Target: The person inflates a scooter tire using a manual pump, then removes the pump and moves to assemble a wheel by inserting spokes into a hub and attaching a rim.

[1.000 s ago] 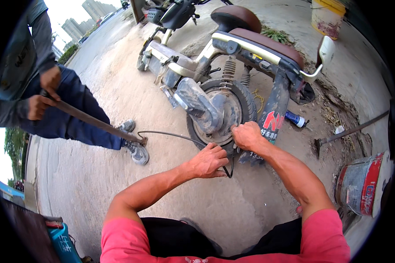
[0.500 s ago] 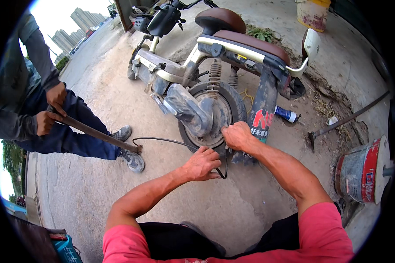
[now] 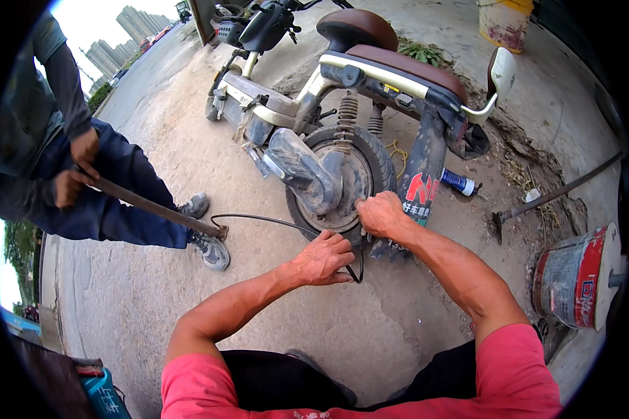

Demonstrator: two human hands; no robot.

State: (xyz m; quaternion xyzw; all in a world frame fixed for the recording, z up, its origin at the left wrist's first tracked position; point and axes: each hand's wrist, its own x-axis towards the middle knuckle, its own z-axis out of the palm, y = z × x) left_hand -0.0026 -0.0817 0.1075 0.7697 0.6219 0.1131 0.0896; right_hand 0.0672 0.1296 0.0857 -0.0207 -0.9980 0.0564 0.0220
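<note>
A muddy scooter's rear wheel [image 3: 378,166] is in front of me. My left hand [image 3: 323,257] is curled at the lower tire, around a black hose [image 3: 262,218]. My right hand [image 3: 382,215] is bent closed against the right side of the rim; what it grips is hidden. At left, another person [image 3: 136,167] grips a long rusty metal tube [image 3: 147,204] with both hands; the hose runs to its foot, beside that person's shoe. A dark rear mudguard [image 3: 430,153] with red lettering hangs just right of the wheel.
A red and grey bucket [image 3: 566,279] stands at lower right, near a metal bar [image 3: 559,192]. A blue cylinder [image 3: 458,181] lies behind the mudguard. A stained yellow bucket [image 3: 503,24] is at top right. A teal case [image 3: 101,394] sits at lower left; a road runs off to upper left.
The other person's hands are lower on the left than a second ago. My hands keep their places at the wheel. The view has shifted slightly.
</note>
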